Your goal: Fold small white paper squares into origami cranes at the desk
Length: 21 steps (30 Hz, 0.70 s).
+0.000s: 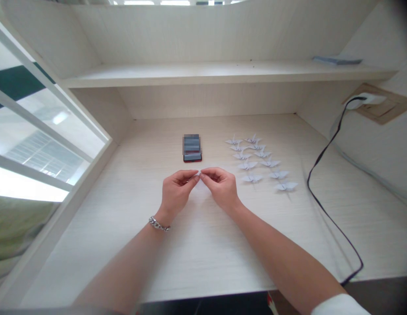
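My left hand and my right hand meet at the middle of the pale wooden desk. Both pinch a small white piece of paper between thumb and fingertips; most of it is hidden by the fingers. A chain bracelet circles my left wrist. Just beyond the hands lies a phone with a red edge, face up. To the right of the hands, several white folded paper cranes stand in two slanting rows.
A black cable runs from a white plug in a wall socket down across the desk's right side to its front edge. A shelf above carries a flat grey-blue item. A window is at left.
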Available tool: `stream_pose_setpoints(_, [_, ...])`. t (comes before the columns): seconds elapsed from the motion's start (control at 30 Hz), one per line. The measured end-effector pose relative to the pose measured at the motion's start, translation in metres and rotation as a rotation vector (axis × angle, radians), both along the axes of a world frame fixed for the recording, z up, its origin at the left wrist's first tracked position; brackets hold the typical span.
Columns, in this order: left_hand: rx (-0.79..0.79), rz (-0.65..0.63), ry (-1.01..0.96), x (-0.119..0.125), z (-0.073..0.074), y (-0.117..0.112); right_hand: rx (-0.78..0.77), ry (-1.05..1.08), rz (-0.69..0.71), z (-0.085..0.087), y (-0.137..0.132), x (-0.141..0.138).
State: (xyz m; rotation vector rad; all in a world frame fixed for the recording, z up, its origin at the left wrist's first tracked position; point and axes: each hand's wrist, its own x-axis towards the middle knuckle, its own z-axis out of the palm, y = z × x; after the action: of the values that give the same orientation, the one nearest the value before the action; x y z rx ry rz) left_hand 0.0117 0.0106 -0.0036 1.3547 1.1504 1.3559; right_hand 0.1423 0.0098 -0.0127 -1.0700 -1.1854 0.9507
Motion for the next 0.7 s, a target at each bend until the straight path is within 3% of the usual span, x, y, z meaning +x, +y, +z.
stream_pose_setpoints(0.7, [-0.044,-0.049,-0.031,-0.0005,0.0010,0.0001,-0.061,0.116,0.057,0.0011,0.0023,0.0007])
